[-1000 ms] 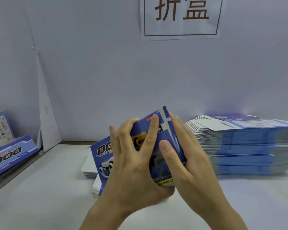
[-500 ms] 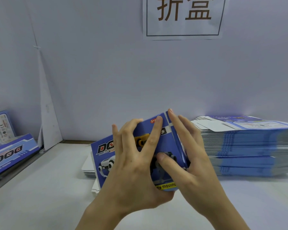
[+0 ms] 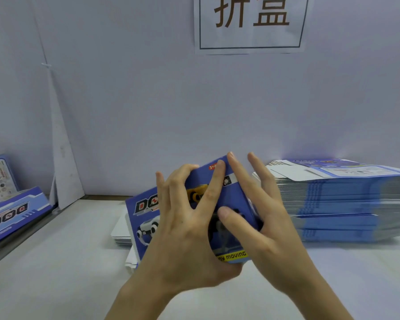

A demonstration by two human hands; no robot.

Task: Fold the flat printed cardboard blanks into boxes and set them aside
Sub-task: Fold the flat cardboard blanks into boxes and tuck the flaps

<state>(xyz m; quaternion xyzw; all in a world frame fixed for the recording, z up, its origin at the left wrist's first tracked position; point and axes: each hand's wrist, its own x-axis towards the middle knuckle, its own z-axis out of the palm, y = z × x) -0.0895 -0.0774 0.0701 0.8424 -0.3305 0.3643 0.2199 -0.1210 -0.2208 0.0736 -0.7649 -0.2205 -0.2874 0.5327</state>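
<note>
Compared with half a second earlier, the right hand [image 3: 270,232] has parted its index and middle fingers, which lay close together before; the box [image 3: 230,195] sits at much the same spot. The blue printed box is held tilted just above the white table [image 3: 56,262], at centre, its front face turned toward the person. The left hand [image 3: 185,227] grips it from the front: fingers curled across the printed face, thumb tucked beneath the lower edge. The right hand pinches the box's right edge, thumb flat on the face, straight fingers spread along the side panel; how firmly those fingers press cannot be told from here. Just behind the box and to its left lies a small pile of blanks [image 3: 120,232], white side up. To the right, near the hands, stands a tall stack of flat blanks [image 3: 346,204]. Finished boxes [image 3: 12,211] rest at the far left edge. A paper sign [image 3: 249,24] hangs on the wall above.
</note>
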